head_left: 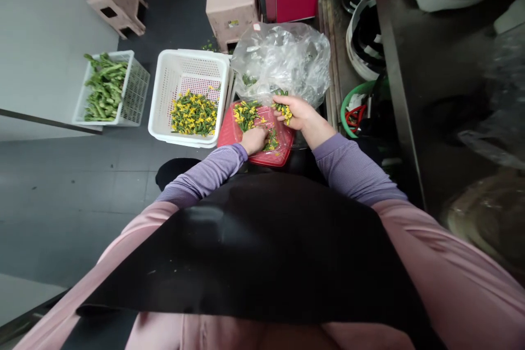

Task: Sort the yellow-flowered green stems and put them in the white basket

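Note:
My right hand (pixel 301 113) is closed round a small bunch of yellow-flowered green buds (pixel 286 115), held over the right side of a clear plastic tray (pixel 283 136). That tray lies on an upturned-looking red plastic basket (pixel 229 134) in front of me. My left hand (pixel 254 140) reaches down into the tray with its fingers curled and mostly hidden. A loose heap of the same flowered buds (pixel 246 115) lies just beyond it, and small green and yellow pieces (pixel 271 141) show beside its fingertips.
To the left stands a white basket (pixel 153 104) with many flowered buds inside. Farther left, another white basket (pixel 137 93) holds thick green stalks. A clear plastic bag (pixel 283 57) lies beyond the tray. Pink stools (pixel 232 3) stand behind; a metal shelf edge (pixel 394 65) runs along the right.

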Demonstrator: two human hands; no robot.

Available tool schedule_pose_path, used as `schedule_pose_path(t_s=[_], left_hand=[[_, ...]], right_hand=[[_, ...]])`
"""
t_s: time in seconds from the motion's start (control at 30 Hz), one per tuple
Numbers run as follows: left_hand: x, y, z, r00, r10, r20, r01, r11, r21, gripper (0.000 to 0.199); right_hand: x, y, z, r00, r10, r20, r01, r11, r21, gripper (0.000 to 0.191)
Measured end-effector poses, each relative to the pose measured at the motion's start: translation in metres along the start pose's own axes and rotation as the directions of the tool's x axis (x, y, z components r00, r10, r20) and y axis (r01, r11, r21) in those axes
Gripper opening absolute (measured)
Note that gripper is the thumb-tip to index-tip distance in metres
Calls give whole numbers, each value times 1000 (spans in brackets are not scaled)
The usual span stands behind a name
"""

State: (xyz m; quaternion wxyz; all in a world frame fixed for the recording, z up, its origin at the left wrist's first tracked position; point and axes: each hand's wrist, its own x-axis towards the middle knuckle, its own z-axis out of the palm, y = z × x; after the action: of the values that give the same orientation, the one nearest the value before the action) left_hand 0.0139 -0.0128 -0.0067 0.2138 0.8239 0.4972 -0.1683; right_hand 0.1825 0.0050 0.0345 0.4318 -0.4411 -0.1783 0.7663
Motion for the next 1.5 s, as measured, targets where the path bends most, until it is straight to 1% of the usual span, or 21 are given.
schedule_pose_path(t_s=[0.07,0.17,0.3,0.4,0.53,0.77,0.87,0.93,0.97,1.0,1.03,1.07,1.1,1.13,1.17,1.2,1.23,1.27,1.33,1.4,1.5], left_hand=[[3,10,8,998,18,53,-19,1000,24,27],[9,15,15,999,-6,42,7,1000,-5,29],[15,7,24,1000,-26,3,26,991,-130,16],[16,1,29,999,4,-36,-12,977,-212,10],[17,1,31,995,51,-84,-69,972,-227,16],[20,6,33,996,60,-61,-74,965,-253,22],[21,5,33,994,84,-76,-104,943,-317,17],[20,4,30,992,69,-109,-108,903,-416,14],[19,3,27,991,36,-130,-96,863,-496,15],[17,1,23,989,-18,-143,-72,798,-599,16],[14,-1,17,987,-84,-140,-42,698,-715,16],[11,-4,11,983,-147,-113,-11,561,-827,15],[6,-7,3,978,-195,-71,13,398,-917,15],[1,-10,-4,976,-216,-25,26,229,-973,16],[-4,-12,-12,976,-216,2,20,80,-997,20],[-9,-14,-19,979,-205,5,-3,-37,-999,24],[-14,-15,-25,982,-191,-7,-31,-122,-992,28],[-18,-15,-30,983,-180,-26,-59,-177,-982,31],[-24,-12,-35,984,-169,-58,-96,-228,-969,35],[-27,-7,-37,983,-166,-71,-110,-239,-965,37],[-27,-3,-34,983,-161,-91,-129,-244,-961,38]], right_hand=[[1,1,0,1000,5,-4,-5,1000,-2,23],[0,3,1,1000,3,-12,-3,1000,-7,25],[1,4,1,1000,9,-13,-9,1000,19,21],[2,5,1,1000,9,-4,-9,1000,13,22],[2,7,2,1000,-6,-1,6,1000,12,21],[0,7,4,1000,0,-11,0,1000,10,15],[-1,5,5,999,13,-33,-13,1000,-2,18],[-2,5,5,999,11,-44,-11,1000,-12,21],[-2,4,5,999,3,-46,-4,1000,-18,22],[-2,4,4,999,-7,-45,5,1000,-26,23],[-2,5,4,999,-15,-40,13,999,-38,23],[-2,5,4,999,-19,-34,18,998,-55,24],[-2,6,4,999,-21,-28,18,997,-76,23],[-2,7,4,1000,-20,-24,18,995,-98,22],[-3,9,5,1000,-20,-23,17,993,-119,21],[-3,11,6,1000,-18,-20,15,990,-139,19],[-4,13,8,1000,-12,-14,10,987,-159,18],[-4,15,9,1000,2,-1,-2,984,-178,16],[-6,18,12,997,51,50,-39,977,-209,15],[-7,21,13,989,99,112,-73,973,-217,13],[-7,22,11,974,126,188,-90,978,-190,13]])
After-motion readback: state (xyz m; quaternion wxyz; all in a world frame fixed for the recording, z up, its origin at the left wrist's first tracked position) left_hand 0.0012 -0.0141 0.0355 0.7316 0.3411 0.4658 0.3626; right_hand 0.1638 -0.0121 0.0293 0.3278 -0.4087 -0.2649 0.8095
